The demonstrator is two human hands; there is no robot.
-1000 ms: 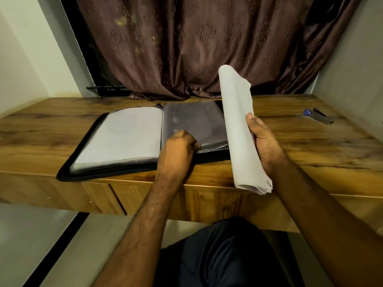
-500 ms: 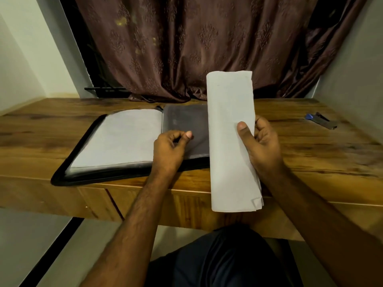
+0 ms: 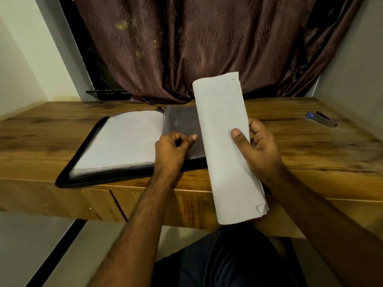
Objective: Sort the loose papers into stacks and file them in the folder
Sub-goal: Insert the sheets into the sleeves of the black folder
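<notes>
— Papers (image 3: 226,146) first: where are they?
— Folded lengthwise into a long white bundle, held up over the front edge of the desk, its top end toward the curtain and its bottom end hanging past the desk edge.
— Which hand has them?
— Right hand (image 3: 258,150). Thumb pressed on the front face, fingers curled round behind, so it grips the bundle at mid-length.
— And the folder (image 3: 132,141)?
— Black display folder lying open on the wooden desk (image 3: 310,154), just left of the bundle. A white sheet fills its left sleeve page; the right page is dark and partly hidden behind the papers.
— Left hand (image 3: 173,149)?
— Resting on that dark page near the spine, fingers curled, thumb meeting forefinger. Whether it pinches the sleeve edge I cannot tell.
— Anything else?
— Stapler (image 3: 321,119) with a blue end far right on the desk; brown patterned curtain (image 3: 207,44) behind.
</notes>
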